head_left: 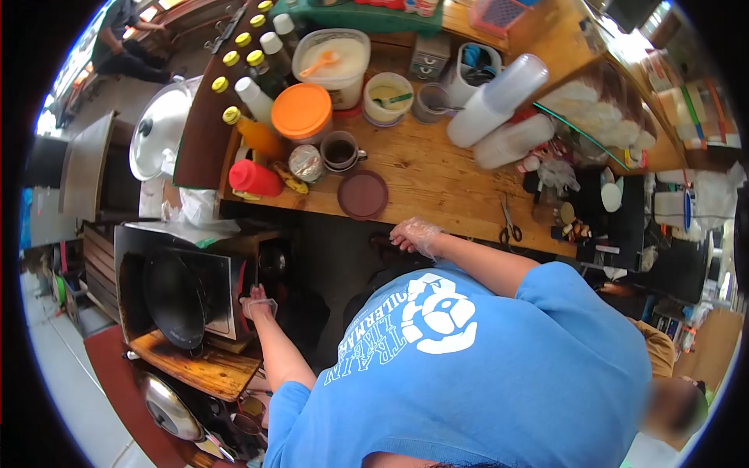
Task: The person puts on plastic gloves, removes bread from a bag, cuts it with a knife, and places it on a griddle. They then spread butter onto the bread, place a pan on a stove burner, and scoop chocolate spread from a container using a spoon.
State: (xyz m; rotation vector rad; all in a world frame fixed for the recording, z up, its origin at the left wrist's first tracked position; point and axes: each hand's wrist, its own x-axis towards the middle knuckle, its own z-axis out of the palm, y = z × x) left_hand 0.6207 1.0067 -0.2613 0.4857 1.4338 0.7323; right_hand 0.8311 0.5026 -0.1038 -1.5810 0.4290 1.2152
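My left hand (pixel 257 303), in a thin clear plastic glove, is at the front panel of the stove (pixel 224 292). Its fingers are bent against the panel's edge, and whatever they grip is hidden. On that stove sits a black pan (pixel 173 298). My right hand (pixel 417 236), gloved the same way, hovers by the front edge of the wooden table (pixel 437 179). Its fingers are loosely bent and apart, with nothing in them. Nearest to it on the table is a dark red round lid (pixel 363 194). Scissors (pixel 509 222) lie farther right.
Along the table's back and left stand an orange-lidded tub (pixel 301 111), a tub of white powder (pixel 331 66), a red squeeze bottle (pixel 256 179), a cup of dark liquid (pixel 340 150) and several yellow-capped bottles. Stacked plastic cups (pixel 499 101) lean at right. A lidded pot (pixel 170 405) stands lower left.
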